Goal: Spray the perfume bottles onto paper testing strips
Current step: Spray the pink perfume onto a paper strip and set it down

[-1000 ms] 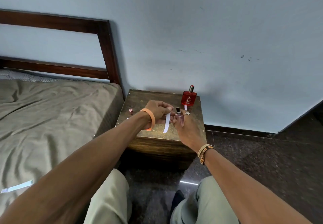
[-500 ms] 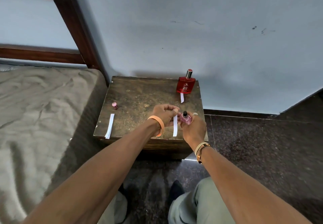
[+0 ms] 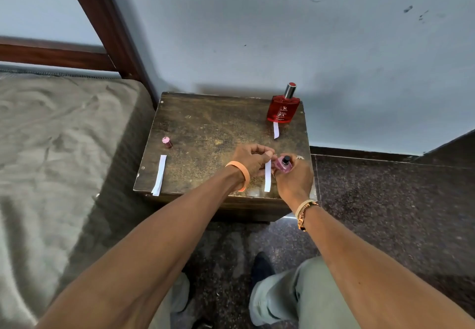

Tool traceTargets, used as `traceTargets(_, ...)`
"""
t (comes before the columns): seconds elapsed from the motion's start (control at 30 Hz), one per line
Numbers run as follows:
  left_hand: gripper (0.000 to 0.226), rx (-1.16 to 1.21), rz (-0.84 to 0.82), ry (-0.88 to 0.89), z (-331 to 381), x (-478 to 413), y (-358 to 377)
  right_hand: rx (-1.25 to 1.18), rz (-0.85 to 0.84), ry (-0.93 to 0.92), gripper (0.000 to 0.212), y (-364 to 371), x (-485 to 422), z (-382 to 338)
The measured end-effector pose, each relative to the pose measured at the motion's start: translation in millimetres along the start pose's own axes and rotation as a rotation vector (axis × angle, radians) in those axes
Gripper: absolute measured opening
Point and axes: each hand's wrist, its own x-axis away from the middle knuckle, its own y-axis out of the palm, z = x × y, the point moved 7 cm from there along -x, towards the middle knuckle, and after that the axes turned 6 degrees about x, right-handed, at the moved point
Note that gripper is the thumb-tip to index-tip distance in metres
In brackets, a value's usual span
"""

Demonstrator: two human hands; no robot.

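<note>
Left fingers [image 3: 260, 153] pinch the paper strip [image 3: 267, 180]; right fingers [image 3: 298, 169] grip and half-hide the pink bottle [image 3: 282, 166].

Bed [image 3: 64, 136] beside wooden nightstand [image 3: 213, 123]

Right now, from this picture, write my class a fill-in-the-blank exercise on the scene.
1. The small bottle in the right hand is ____.
2. The left hand pinches the paper strip by its ____ end.
3. The red bottle stands at the table's far ____ corner.
Missing words: pink; top; right.
</note>
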Motion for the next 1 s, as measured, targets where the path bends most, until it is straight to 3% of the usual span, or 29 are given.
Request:
traceTargets(0.13, 0.009, -0.021, 0.004, -0.002, 0, 3, -4, 0.054, -0.014, -0.026, 0.030, -3, 1, -5)
traceTargets(0.23, 0.008, -0.012, 0.033, -0.005, 4, 10, -16, 0.063, -0.071, -0.054, 0.063, -7, 7, -13)
traceTargets(0.3, 0.009, 0.011, 0.069, 0.010, 13, 16, -32, 0.111, -0.007, -0.151, 0.075, -17, 12, -24)
traceTargets(0.4, 0.012, 0.057, 0.130, 0.052, 37, 29, -68, 0.246, 0.171, -0.397, 0.067, -32, 22, -54)
traceTargets(0.5, 0.012, 0.087, 0.254, 0.099, 59, 41, -122, 0.247, 0.188, -0.546, 0.055, -24, 37, -93)
traceTargets(0.63, 0.012, 0.109, 0.456, 0.106, 73, 46, -193, 0.163, -0.042, -0.588, 0.043, 30, 49, -135)
traceTargets(0.77, 0.017, 0.171, 0.525, 0.072, 68, 39, -232, 0.173, -0.340, -0.564, 0.041, 101, 58, -159)
traceTargets(1.0, 0.017, 0.228, 0.630, 0.029, 47, 11, -275, 0.252, -0.466, -0.548, 0.049, 181, 50, -182)
